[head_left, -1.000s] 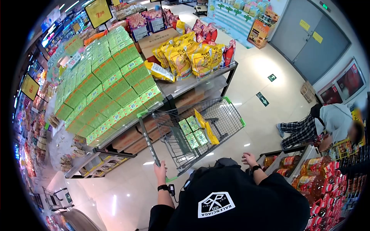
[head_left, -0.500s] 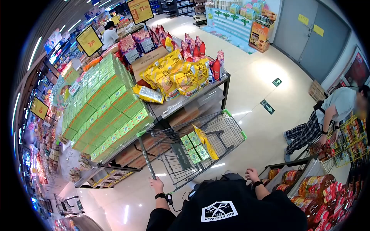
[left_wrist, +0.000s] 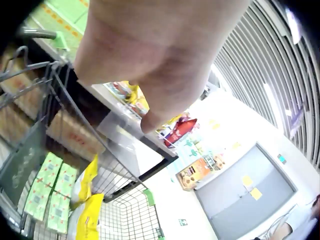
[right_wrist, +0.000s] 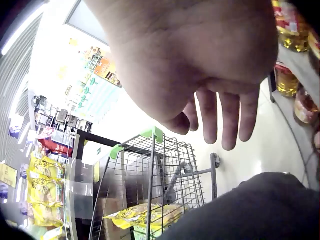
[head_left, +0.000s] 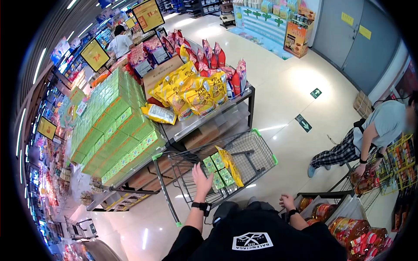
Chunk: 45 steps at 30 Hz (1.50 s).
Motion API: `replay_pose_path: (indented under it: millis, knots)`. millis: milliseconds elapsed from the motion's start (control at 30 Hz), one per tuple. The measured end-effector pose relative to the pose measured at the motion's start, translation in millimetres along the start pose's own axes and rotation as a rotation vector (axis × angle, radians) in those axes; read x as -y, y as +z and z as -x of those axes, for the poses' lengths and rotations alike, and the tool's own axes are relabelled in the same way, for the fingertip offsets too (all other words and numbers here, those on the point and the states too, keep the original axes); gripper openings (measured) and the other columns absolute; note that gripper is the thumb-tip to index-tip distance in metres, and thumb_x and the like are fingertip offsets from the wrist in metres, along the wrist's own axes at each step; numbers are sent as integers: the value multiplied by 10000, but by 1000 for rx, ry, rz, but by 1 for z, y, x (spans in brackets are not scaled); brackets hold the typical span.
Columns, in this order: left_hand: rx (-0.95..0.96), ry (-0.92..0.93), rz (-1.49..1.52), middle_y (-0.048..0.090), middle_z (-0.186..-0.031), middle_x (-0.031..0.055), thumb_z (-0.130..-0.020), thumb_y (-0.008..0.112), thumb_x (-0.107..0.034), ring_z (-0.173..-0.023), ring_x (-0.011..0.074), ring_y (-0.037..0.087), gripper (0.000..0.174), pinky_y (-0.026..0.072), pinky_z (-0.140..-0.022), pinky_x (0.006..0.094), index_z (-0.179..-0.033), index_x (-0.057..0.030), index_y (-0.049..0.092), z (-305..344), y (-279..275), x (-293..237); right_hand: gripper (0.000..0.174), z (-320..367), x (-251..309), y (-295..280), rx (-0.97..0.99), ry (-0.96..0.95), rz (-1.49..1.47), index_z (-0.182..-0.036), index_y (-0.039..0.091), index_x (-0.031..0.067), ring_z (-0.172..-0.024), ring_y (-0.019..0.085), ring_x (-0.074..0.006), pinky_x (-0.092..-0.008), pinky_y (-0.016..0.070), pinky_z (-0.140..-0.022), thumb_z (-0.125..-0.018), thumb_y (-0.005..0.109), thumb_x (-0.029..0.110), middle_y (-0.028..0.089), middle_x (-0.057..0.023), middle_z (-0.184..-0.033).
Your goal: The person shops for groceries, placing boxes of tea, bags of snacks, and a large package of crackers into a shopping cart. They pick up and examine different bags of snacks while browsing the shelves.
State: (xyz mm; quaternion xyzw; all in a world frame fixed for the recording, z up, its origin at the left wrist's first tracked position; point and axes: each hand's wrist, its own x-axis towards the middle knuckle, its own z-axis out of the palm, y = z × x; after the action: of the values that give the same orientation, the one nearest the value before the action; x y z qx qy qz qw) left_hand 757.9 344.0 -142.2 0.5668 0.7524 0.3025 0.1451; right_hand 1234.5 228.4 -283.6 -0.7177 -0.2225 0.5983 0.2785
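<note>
My left hand (head_left: 202, 179) reaches over the near side of the shopping cart (head_left: 261, 168), fingers spread and holding nothing. In the cart lie several green-and-white boxes (head_left: 219, 171) beside yellow bags (head_left: 230, 165); the left wrist view shows more than one yellow bag (left_wrist: 89, 217). The cart's handle (head_left: 165, 191) is to the left of this hand. My right hand (head_left: 287, 202) hangs at my side near a rack, its fingers loose; the right wrist view shows nothing in its palm.
A display stand carries stacked green boxes (head_left: 115, 126) and yellow bags (head_left: 187, 93) right behind the cart. Bottles of oil (head_left: 355, 228) fill the rack at my right. Another person (head_left: 374, 130) bends over a second cart at the right. A grey double door (head_left: 355, 39) stands farther back.
My left hand has let go of the cart handle and moved right and up over the cart. The right hand stays low at my side. The other person has straightened, then bent toward their cart.
</note>
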Motion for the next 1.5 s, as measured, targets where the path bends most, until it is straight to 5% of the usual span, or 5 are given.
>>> replay_pose_path:
  millis: [467,667,900,1100,1500]
  knots:
    - [-174,617,49,441,-1452,234,-770,779,-226,-1385,392,374,732,309,-1141,474,-1373,36,455,-432,2,-113,251,42,-75,-20,-276,-292,108,-1137,626,-48,-661,653,-173,-294,542,-599,-914,611,66,692,-103,-861]
    - [-87,595,-370,566,-1320,119,-782,765,-295,-1286,308,497,597,417,-1015,462,-1291,-71,549,-521,44,-100,319,110,-87,-15,-352,39,50,-1192,628,-30,-740,692,-191,-298,546,-622,-906,653,109,709,-114,-969]
    - [23,522,-437,652,-984,88,-805,747,-383,-978,320,617,339,476,-803,467,-925,-95,615,-497,43,-98,212,161,-75,23,-433,61,-12,-1062,746,13,-661,610,-80,-239,488,-594,-909,664,134,683,-20,-768]
    - [-254,822,-241,643,-903,142,-910,633,-228,-833,333,624,201,482,-733,463,-994,-45,623,-460,22,-87,266,157,-45,39,-384,-105,314,-1096,722,-26,-689,640,-109,-257,513,-642,-926,657,168,702,-36,-784]
    - [-113,835,0,596,-725,106,-857,714,-212,-702,304,583,211,462,-617,410,-758,-41,638,-286,-102,-134,315,111,150,92,-237,-496,884,-1028,713,34,-795,650,-378,-396,525,-745,-855,675,294,683,-210,-874]
